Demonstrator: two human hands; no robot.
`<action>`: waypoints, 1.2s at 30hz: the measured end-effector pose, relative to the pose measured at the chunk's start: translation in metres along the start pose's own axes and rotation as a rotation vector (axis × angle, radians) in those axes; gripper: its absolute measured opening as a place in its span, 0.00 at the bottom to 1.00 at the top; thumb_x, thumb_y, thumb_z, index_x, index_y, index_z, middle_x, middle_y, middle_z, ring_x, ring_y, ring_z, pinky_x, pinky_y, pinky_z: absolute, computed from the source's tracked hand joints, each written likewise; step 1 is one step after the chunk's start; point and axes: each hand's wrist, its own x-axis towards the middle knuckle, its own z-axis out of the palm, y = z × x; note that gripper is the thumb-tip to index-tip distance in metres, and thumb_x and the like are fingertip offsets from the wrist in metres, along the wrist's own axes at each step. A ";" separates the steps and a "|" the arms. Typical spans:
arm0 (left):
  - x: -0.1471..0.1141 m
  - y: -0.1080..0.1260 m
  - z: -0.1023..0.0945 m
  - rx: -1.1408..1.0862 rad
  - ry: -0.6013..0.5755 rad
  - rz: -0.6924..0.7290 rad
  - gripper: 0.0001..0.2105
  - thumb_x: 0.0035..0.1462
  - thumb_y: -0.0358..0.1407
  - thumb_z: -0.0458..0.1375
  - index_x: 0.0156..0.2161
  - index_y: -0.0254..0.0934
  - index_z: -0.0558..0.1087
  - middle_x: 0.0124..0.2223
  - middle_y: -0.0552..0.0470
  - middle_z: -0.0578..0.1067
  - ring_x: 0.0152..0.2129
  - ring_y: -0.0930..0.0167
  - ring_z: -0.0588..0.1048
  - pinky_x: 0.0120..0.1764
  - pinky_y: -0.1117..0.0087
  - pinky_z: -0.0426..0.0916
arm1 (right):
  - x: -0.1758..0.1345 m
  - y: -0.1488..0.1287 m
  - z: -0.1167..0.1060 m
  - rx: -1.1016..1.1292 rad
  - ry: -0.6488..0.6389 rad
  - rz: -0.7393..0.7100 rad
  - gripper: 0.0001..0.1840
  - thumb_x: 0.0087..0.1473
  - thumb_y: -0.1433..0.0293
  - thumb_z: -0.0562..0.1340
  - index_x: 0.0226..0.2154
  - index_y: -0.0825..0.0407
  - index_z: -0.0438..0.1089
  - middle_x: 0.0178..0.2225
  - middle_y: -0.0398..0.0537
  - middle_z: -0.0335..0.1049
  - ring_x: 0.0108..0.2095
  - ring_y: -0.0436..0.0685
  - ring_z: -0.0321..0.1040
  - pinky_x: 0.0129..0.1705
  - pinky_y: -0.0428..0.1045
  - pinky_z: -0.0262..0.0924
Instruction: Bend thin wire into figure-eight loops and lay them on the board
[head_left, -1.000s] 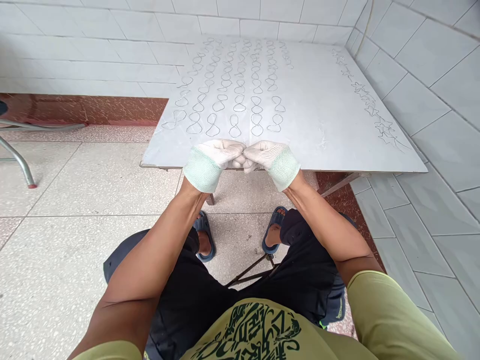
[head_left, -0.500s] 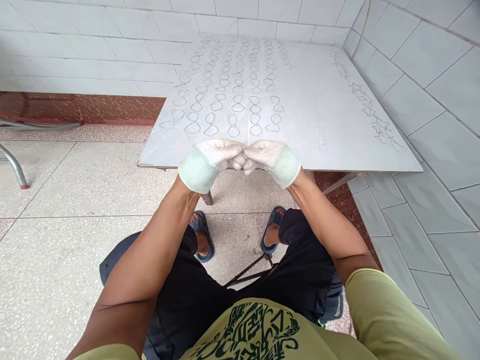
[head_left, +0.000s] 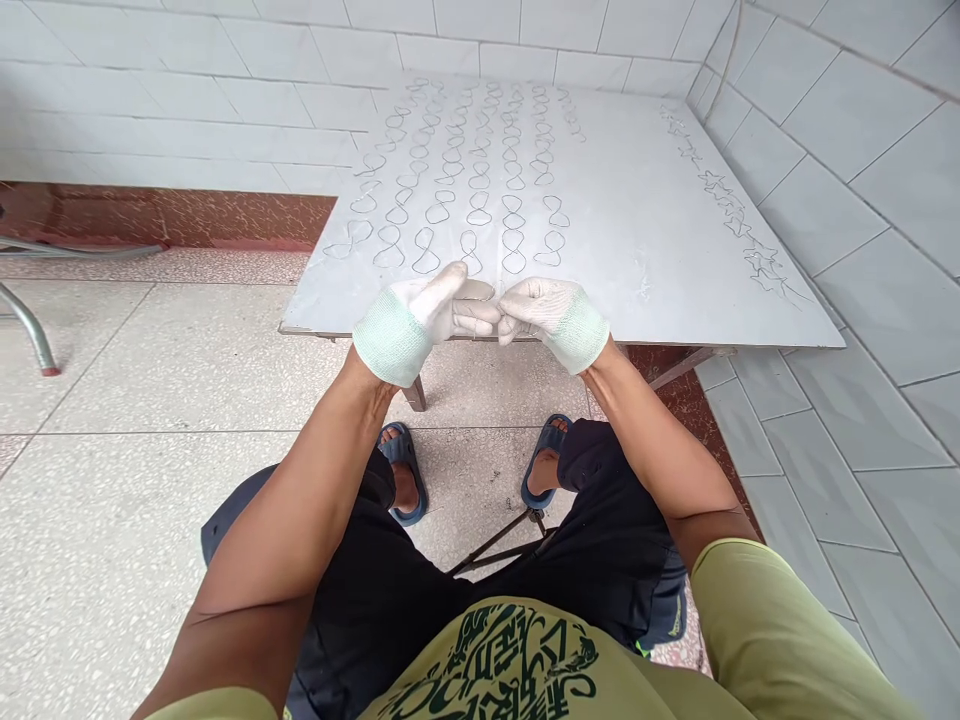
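Observation:
My left hand (head_left: 450,303), in a white glove with a pale green cuff, is over the table's near edge. Its thumb is raised away from the stretched fingers, and I see nothing gripped in it. Close by, fingertips almost meeting it, my right hand (head_left: 544,305) wears a matching glove. Thumb and fingers are pinched together there; whatever is between them is too thin or hidden to make out. Just beyond the hands, figure-eight wire loops (head_left: 513,235) lie in several rows on the white tabletop (head_left: 600,220).
Star-shaped wire pieces (head_left: 765,262) form a line along the table's right side. A small pale wire bundle (head_left: 643,275) lies nearer. Tiled walls (head_left: 847,200) border the table behind and on the right. A metal chair leg (head_left: 34,330) stands at far left.
My left thumb has lifted off its fingers, which have straightened. The hands, pressed together before, have drawn slightly apart, the right one shifting a little right and staying pinched.

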 end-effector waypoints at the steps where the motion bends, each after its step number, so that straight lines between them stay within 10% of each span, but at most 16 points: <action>1: -0.001 0.000 -0.002 0.008 0.026 0.000 0.27 0.64 0.63 0.71 0.36 0.37 0.80 0.35 0.40 0.87 0.44 0.53 0.89 0.52 0.51 0.83 | -0.001 0.001 -0.001 -0.007 0.003 -0.013 0.19 0.61 0.57 0.80 0.27 0.49 0.79 0.29 0.44 0.82 0.31 0.52 0.80 0.44 0.50 0.79; 14: -0.005 0.004 -0.014 0.164 0.107 0.049 0.15 0.55 0.46 0.78 0.34 0.36 0.85 0.32 0.45 0.86 0.42 0.56 0.89 0.47 0.60 0.85 | 0.010 0.008 -0.007 -0.015 0.061 -0.020 0.19 0.60 0.51 0.80 0.36 0.48 0.80 0.36 0.45 0.85 0.38 0.54 0.84 0.50 0.51 0.81; 29: -0.006 0.001 -0.004 0.191 0.095 -0.038 0.18 0.54 0.50 0.81 0.30 0.39 0.82 0.38 0.42 0.87 0.40 0.55 0.85 0.43 0.56 0.81 | -0.003 -0.002 -0.004 -0.340 0.172 -0.163 0.10 0.66 0.60 0.72 0.35 0.47 0.84 0.40 0.46 0.89 0.48 0.59 0.84 0.58 0.55 0.79; 36: -0.012 0.010 0.012 0.126 0.207 -0.189 0.19 0.54 0.48 0.79 0.44 0.35 0.86 0.49 0.40 0.90 0.47 0.54 0.84 0.34 0.63 0.76 | -0.001 0.000 0.004 -0.420 0.236 -0.211 0.12 0.67 0.63 0.68 0.31 0.46 0.83 0.39 0.46 0.88 0.47 0.59 0.84 0.59 0.55 0.77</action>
